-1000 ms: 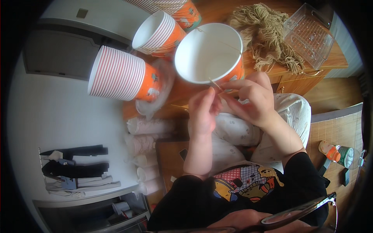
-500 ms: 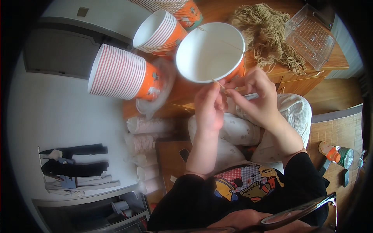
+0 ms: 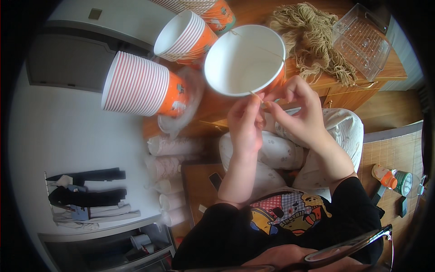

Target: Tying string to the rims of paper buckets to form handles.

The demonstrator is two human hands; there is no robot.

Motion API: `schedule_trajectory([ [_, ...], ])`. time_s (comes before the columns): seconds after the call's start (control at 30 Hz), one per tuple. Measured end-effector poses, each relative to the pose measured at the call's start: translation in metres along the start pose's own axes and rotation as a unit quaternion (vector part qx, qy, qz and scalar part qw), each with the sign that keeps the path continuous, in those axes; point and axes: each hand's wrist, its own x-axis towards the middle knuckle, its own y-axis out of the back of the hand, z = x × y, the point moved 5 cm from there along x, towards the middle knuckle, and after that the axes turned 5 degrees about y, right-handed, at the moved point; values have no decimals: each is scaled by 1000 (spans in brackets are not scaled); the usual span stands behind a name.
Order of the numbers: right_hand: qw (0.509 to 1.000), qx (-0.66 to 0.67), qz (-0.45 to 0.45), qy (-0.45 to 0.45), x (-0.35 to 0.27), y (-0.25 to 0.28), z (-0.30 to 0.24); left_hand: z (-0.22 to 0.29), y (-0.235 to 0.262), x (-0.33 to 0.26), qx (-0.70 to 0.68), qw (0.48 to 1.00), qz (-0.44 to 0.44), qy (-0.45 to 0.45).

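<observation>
A large paper bucket (image 3: 231, 59), white inside and orange outside, stands with its mouth facing me at the wooden cabinet's near edge. Thin tan twine (image 3: 256, 95) comes off its near rim, and more of it crosses the far right rim. My left hand (image 3: 244, 127) pinches this twine between thumb and fingers just below the rim. Opposite it, my right hand (image 3: 302, 111) has thumb and forefinger closed at the twine's end, its other fingers curled. The fingertips of both hands nearly meet, so the exact knot or loop between them is hidden.
On the left lies a stack of nested paper buckets (image 3: 136, 86) in clear plastic; a second stack (image 3: 181, 38) stands beyond. A bundle of tan twine (image 3: 308, 41) and a clear plastic tray (image 3: 362, 43) sit back right. Bottles (image 3: 401, 181) stand on the floor mat at right.
My hands stay at the bucket's near rim with only slight finger movement; a bit more twine shows above my left thumb. The bucket has tilted or shifted very slightly.
</observation>
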Motion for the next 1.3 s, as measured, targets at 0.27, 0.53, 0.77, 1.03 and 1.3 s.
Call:
schedule_trajectory([
  [0.27, 998, -52, 8, 16, 0, 0, 1, -1, 1, 1, 29, 999, 8, -23],
  [0.53, 996, -76, 14, 43, 2, 2, 1, 1, 3, 1, 72, 996, 30, -46],
  [0.77, 985, -155, -14, 74, 4, 0, -8, 8, 1, -4, 153, 982, 37, -100],
  [1.03, 985, -156, -10, 76, 4, -1, -7, 11, 3, -4, 170, 979, 15, -109],
  [1.3, 992, 101, 2, -79, -1, -5, -2, 12, 9, 3, 166, 972, -110, -123],
])
